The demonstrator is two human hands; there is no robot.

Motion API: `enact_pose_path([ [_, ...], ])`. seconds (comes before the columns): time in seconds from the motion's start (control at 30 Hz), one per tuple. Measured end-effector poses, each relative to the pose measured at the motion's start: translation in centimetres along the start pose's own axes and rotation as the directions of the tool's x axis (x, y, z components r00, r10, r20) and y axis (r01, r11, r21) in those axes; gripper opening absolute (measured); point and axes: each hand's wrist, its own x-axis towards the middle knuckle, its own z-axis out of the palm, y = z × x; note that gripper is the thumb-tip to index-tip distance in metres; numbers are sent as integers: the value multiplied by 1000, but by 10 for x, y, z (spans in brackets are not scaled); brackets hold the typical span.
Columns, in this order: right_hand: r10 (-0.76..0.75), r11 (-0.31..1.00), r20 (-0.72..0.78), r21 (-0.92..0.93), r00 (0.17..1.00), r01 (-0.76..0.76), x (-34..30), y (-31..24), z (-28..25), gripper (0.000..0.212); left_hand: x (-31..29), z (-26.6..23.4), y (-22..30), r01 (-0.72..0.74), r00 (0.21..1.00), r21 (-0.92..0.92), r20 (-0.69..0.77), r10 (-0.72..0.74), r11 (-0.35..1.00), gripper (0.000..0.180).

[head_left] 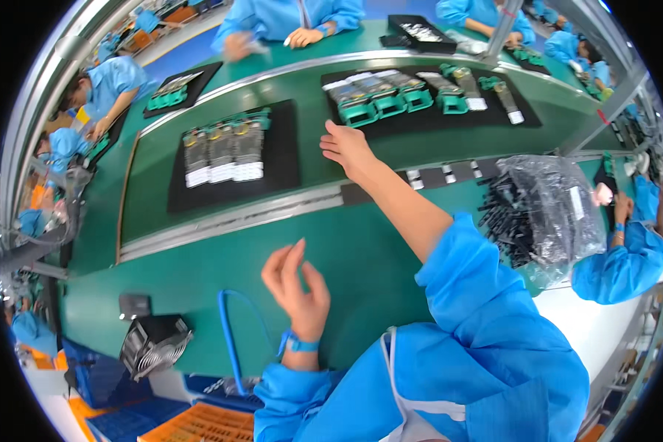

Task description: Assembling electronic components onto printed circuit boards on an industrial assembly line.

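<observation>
My right hand reaches out over the green belt, fingers stretched to the left, nothing seen in it. It is just below the edge of a black mat, which carries several flat parts with green frame-like ends, greyish bodies and white tips. A second black mat lies to the left, with several similar parts side by side on it. My left hand hovers above the near green table, palm up, its fingers loosely bent and apart, holding nothing. A blue band with a blue cord circles its wrist.
A metal rail separates belt and table. To the right, a clear plastic bag lies beside a heap of small black pieces. A black fan unit stands front left. Co-workers in blue sit around.
</observation>
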Motion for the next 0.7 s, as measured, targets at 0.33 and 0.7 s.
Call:
enact_pose_path([
  [0.33, 135, 803, -406, 579, 904, 140, 0, -83, -170, 87, -11, -8, 11, -75, 997, -135, 9, 77, 988, 38],
  [0.7, -182, 981, -875, -131, 449, 143, 94, -63, -188, 54, -6, 6, 21, -165, 979, -200, 86, 185, 966, 35],
])
